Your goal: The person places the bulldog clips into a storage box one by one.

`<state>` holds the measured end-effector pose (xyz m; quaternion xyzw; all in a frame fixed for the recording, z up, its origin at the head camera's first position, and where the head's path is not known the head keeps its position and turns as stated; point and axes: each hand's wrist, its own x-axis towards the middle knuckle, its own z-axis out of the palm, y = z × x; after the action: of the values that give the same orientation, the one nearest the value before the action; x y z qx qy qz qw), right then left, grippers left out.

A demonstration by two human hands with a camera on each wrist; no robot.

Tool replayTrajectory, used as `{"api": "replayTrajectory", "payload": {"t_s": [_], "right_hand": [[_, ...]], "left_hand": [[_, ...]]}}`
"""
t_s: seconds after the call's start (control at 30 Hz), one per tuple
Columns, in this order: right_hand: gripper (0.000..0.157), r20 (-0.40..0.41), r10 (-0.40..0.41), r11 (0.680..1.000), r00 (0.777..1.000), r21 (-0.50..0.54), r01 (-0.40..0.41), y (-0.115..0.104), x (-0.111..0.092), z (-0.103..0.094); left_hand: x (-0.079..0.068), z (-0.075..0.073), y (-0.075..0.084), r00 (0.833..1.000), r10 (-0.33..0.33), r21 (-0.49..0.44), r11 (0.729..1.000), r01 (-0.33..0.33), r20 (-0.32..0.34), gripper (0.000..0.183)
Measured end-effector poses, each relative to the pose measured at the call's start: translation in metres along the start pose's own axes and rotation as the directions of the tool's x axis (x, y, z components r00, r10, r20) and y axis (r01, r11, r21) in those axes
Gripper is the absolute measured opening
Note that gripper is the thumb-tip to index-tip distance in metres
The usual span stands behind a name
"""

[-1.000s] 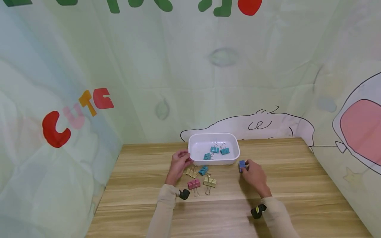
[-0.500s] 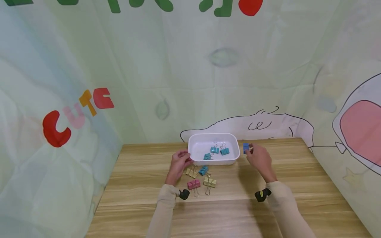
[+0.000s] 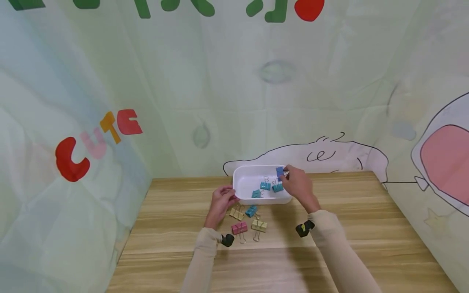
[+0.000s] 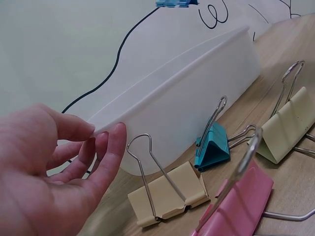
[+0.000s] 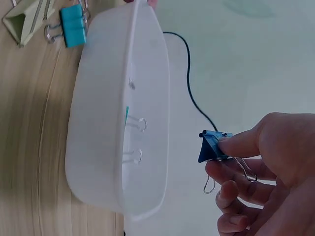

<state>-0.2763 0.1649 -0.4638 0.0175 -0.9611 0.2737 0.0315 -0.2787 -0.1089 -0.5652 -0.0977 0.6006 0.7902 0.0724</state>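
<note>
My right hand point(image 3: 300, 186) pinches a blue binder clip point(image 5: 210, 147) between thumb and fingers, its wire handles hanging loose. In the head view the clip overlaps the right end of a white plastic tray point(image 3: 242, 183); the right wrist view shows it raised above the rim. Inside the tray lie several teal binder clips point(image 3: 265, 186). My left hand point(image 4: 59, 172) holds the tray's rim at the near left corner, thumb on top and fingers beneath. Just below that hand are a cream binder clip point(image 4: 167, 194) and another teal binder clip point(image 4: 212, 147).
Nearer the person on the wooden table point(image 3: 176, 228) lie a pink binder clip point(image 3: 239, 228) and a second cream one point(image 3: 259, 226). A printed cloth backdrop point(image 3: 205, 101) rises behind the tray and along both sides.
My right hand has lifted the blue binder clip from beside the tray, first up and away, then left over the tray's right end. The left hand stays at the corner.
</note>
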Motion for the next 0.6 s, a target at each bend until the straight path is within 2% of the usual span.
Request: {"api": "replayTrajectory", "payload": {"t_s": [0.1,0.27,0.47,0.6], "right_hand": [[0.040,-0.001,-0.014,1.000,1.000,-0.019,0.014,-0.007,0.002,0.006],[0.047,-0.030,-0.035,0.997,0.999,-0.063,0.033,-0.005,0.000,0.011],[0.047,-0.059,-0.044,0.998,0.997,-0.048,0.041,0.002,-0.011,0.016],[0.046,-0.034,-0.045,0.999,0.998,-0.021,0.045,0.005,-0.023,0.023]], "left_hand": [[-0.001,-0.001,0.001,1.000,-0.001,0.004,1.000,0.001,0.003,0.039],[-0.001,0.000,-0.001,1.000,-0.007,0.006,1.000,0.007,0.003,0.037],[0.001,-0.001,-0.001,1.000,0.005,-0.001,1.000,-0.005,0.001,0.038],[0.002,-0.002,-0.002,1.000,0.014,0.003,1.000,-0.014,0.006,0.039]]}}
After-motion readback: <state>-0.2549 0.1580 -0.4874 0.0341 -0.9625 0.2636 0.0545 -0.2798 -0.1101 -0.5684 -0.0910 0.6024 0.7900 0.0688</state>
